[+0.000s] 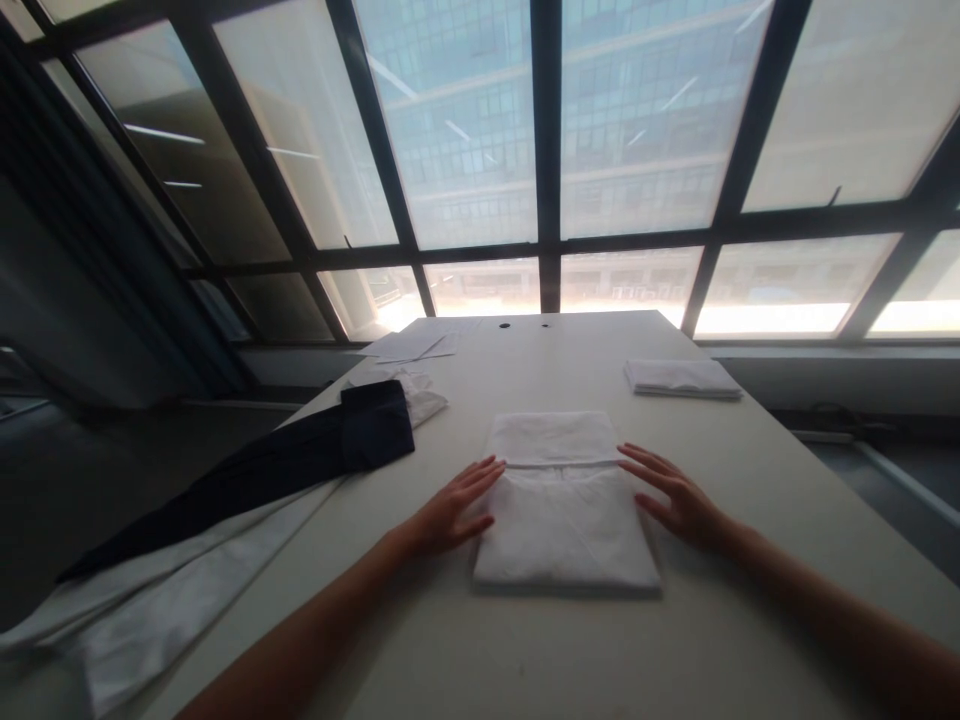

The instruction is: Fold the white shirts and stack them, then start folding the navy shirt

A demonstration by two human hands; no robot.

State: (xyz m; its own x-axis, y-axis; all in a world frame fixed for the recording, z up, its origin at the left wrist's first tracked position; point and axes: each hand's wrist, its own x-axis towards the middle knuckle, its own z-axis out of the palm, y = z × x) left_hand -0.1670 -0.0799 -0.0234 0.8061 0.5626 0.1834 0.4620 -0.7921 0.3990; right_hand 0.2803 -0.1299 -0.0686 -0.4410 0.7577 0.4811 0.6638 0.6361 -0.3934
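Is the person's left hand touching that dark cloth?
No, the left hand is at the left edge of the folded white cloth, with tabletop showing between it and the dark cloth.

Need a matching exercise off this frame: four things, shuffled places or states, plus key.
Things
1. dark cloth
2. front folded white cloth
3. rear folded white cloth
4. thin white sheets

Places and states
A. lying flat between the left hand and the right hand
B. at the far left of the table, on the window side
C. trailing off toward the lower left, over the table's left edge
D. near the table's right edge, apart from both hands

Pairs: 1-C, 2-A, 3-D, 4-B
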